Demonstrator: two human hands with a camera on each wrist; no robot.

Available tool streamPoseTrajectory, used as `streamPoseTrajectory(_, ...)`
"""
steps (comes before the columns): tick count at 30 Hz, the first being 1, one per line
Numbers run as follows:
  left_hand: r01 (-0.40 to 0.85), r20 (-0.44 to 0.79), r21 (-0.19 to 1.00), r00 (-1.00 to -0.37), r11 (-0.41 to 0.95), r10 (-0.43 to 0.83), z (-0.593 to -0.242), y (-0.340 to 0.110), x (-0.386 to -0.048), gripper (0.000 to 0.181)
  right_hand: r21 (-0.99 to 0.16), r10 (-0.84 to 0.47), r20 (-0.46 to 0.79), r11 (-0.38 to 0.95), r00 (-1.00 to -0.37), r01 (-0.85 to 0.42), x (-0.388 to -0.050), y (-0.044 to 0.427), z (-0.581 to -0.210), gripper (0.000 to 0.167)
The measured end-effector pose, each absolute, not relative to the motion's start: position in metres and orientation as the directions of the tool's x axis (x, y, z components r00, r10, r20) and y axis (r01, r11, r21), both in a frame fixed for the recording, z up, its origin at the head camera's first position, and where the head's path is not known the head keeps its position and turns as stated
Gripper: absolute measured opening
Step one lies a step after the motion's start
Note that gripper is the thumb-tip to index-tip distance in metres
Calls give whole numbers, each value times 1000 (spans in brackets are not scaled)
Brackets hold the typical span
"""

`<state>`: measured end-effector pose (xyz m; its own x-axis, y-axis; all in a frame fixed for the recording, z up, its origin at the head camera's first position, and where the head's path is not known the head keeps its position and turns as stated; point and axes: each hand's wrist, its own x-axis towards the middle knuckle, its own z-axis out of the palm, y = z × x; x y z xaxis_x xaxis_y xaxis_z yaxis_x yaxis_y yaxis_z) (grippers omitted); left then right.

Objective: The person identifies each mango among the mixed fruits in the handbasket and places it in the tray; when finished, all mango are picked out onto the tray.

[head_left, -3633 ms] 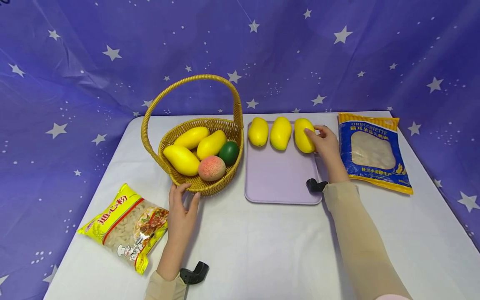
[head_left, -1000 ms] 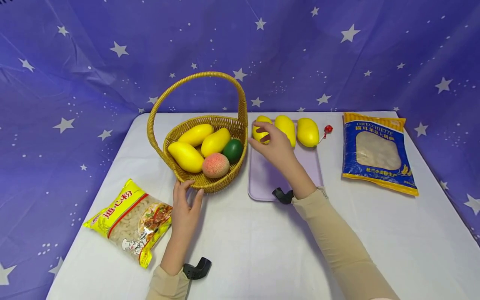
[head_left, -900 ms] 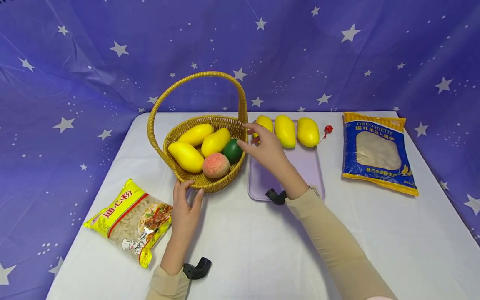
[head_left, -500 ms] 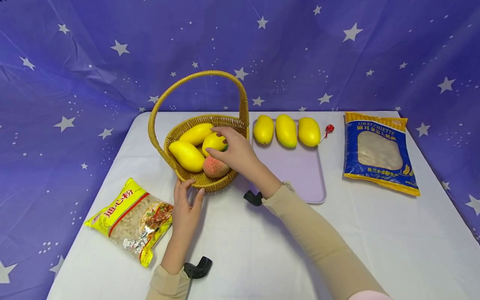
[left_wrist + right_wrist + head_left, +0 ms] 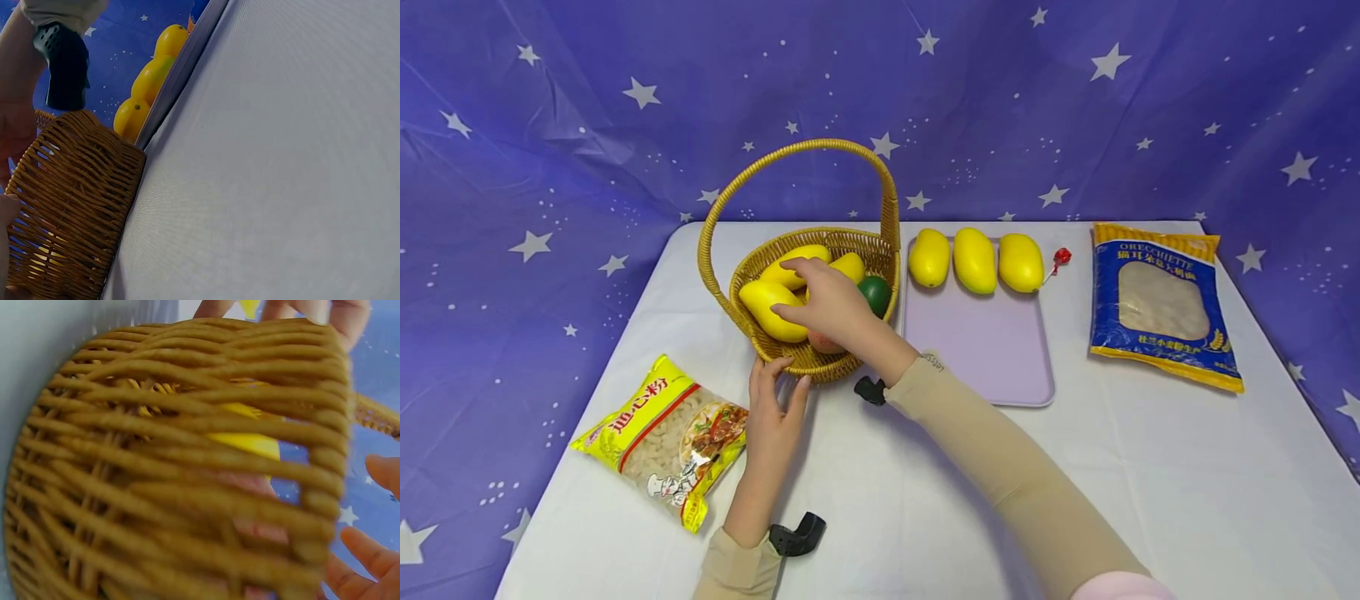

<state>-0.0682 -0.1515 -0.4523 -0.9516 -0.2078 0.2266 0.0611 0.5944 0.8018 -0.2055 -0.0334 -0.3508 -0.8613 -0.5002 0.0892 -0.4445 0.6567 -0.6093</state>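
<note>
A wicker basket (image 5: 831,371) with a tall handle holds yellow mangoes (image 5: 769,310), a dark green egg-shaped fruit (image 5: 876,295) and a partly hidden peach (image 5: 824,342). My left hand (image 5: 772,421) holds its near rim; in the left wrist view, that thumb lies by the basket's wicker side (image 5: 75,200). Over the fruit reaches my right hand (image 5: 837,310), thumb and fingers spread apart, with no lifted fruit in it. Whether its fingertips touch a mango I cannot tell. On the lilac tray (image 5: 977,358), three more mangoes (image 5: 975,261) lie in a row along the back.
Left of the basket lies a yellow pasta bag (image 5: 662,442). At the right is a blue orecchiette bag (image 5: 1161,304). A red lollipop (image 5: 1062,257) sits beside the tray's back right corner. A starry purple cloth (image 5: 970,108) hangs behind the table.
My right hand has let go of the rightmost mango on the tray and moved left, across the tray, to over the basket. The lollipop has come into sight. My left hand stays at the rim.
</note>
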Motion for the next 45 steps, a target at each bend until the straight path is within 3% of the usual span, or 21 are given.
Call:
streamPoseTrajectory(11, 95, 264, 796, -943, 598, -201, -454, -151, -69, 38, -471, -506, 9, 759, -862, -450, -215, -61, -361, 70)
streamPoseTrajectory(45, 89, 260, 796, -943, 599, -207, -452, -152, -68, 37, -332, -457, -78, 850, -886, -409, -220, -80, -381, 78)
